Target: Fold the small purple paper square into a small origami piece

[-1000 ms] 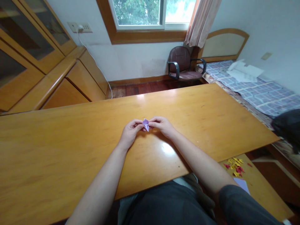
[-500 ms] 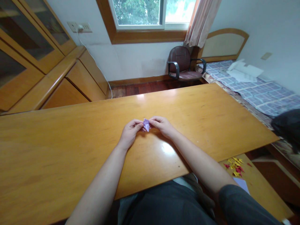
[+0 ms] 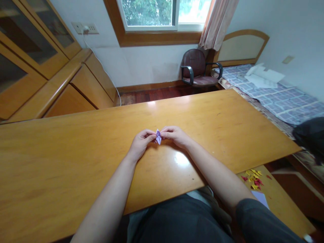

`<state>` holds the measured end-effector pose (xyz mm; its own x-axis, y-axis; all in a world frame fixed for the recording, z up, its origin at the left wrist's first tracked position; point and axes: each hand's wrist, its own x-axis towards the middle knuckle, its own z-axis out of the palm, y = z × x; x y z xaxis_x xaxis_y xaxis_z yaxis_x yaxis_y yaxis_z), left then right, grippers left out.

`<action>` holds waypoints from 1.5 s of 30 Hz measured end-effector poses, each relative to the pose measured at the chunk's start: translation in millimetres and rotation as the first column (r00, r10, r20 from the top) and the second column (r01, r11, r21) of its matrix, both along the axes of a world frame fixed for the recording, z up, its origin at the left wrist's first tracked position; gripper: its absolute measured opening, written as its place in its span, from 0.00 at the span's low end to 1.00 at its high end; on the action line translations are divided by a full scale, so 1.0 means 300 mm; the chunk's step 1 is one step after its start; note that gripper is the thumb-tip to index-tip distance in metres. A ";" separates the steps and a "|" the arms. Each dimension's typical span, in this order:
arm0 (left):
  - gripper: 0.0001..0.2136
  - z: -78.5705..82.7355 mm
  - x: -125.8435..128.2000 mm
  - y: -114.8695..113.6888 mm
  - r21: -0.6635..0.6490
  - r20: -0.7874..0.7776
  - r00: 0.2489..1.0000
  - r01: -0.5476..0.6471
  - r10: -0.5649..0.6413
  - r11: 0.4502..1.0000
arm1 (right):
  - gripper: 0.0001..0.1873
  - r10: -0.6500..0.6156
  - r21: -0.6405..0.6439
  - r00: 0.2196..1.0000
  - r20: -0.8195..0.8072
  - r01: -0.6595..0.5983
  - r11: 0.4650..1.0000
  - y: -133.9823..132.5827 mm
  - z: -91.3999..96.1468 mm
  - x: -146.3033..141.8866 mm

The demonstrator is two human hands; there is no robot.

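Observation:
A small folded piece of purple paper is pinched between both my hands just above the wooden table. My left hand grips its left side with thumb and fingers closed. My right hand pinches its right side the same way. Both forearms rest across the table's near edge. Most of the paper is hidden by my fingertips.
Small red and yellow folded paper bits and a pale purple sheet lie on a lower surface at the right. A brown armchair stands by the window, a bed at the right, wooden cabinets at the left.
The purple paper looks narrower now, pressed closer between my fingertips. My hands have stayed in nearly the same place.

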<state>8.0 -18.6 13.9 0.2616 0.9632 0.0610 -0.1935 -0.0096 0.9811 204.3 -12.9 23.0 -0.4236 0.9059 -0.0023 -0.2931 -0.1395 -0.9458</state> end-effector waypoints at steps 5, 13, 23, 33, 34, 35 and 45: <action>0.11 0.003 -0.001 0.001 0.012 -0.067 0.997 -0.024 0.024 1.000 | 0.12 -0.023 -0.012 0.999 0.044 0.024 1.000 -0.001 0.013 -0.001; 0.09 0.025 0.002 0.002 0.094 -0.098 0.995 0.004 0.006 0.996 | 0.14 -0.067 0.017 0.995 0.079 0.066 0.998 -0.005 0.027 -0.004; 0.11 -0.005 0.001 0.007 0.056 -0.082 0.996 0.024 -0.019 0.998 | 0.15 -0.061 0.031 0.993 0.104 0.058 0.998 -0.004 0.021 0.000; 0.08 0.031 -0.001 0.008 0.329 -0.345 0.921 -0.062 0.181 0.942 | 0.16 -0.092 0.041 0.981 0.169 0.086 0.995 -0.008 0.009 -0.009; 0.07 0.034 0.001 0.006 0.352 -0.360 0.911 -0.066 0.200 0.934 | 0.16 -0.104 0.062 0.977 0.186 0.094 0.994 -0.008 0.009 -0.011; 0.07 0.038 0.003 0.003 0.373 -0.367 0.904 -0.073 0.219 0.925 | 0.16 -0.117 0.086 0.973 0.201 0.102 0.991 -0.007 0.008 -0.014; 0.04 0.061 0.023 -0.016 0.511 -0.408 0.846 -0.100 0.343 0.854 | 0.14 -0.243 0.347 0.892 0.381 0.105 0.932 -0.002 0.003 -0.030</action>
<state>15.0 -23.5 32.2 0.1568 0.8884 0.4315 0.3508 -0.4585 0.8165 195.3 -13.4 24.0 -0.2813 0.9477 0.1509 0.1398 0.1960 -0.9706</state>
